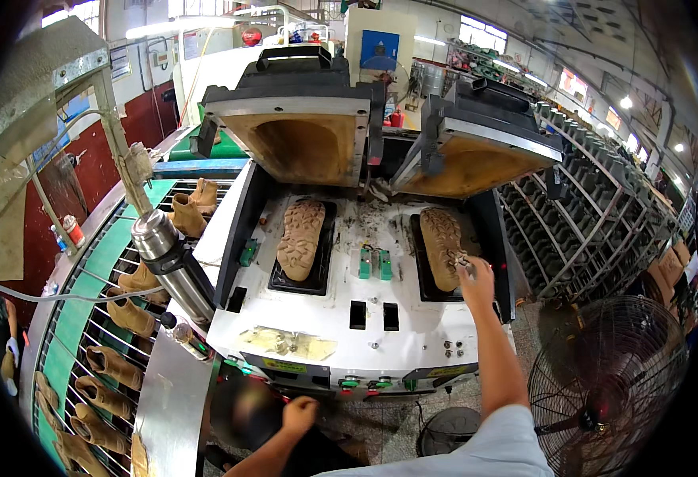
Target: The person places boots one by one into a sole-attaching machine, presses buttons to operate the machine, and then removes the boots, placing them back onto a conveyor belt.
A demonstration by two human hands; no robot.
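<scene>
On the white two-station press, a brown shoe sole (442, 242) lies tread side up on the black pad of the right station. My right hand (476, 280) reaches to its near end, fingers closed around something small and pale that I cannot make out. A second brown sole (301, 238) lies tread up on the left station's pad, with no hand on it. My left hand (300, 414) is curled into a loose fist in front of the machine's lower edge, and nothing shows in it. Both padded lids, left (297, 143) and right (476, 155), stand raised.
To the left, several tan boots (110, 366) sit on a roller rack with a green strip (75, 358). A steel flask (174, 266) and a small bottle (186, 335) stand beside the press. At right are a large caged fan (603, 389) and a metal rack (579, 207) of dark shoe forms.
</scene>
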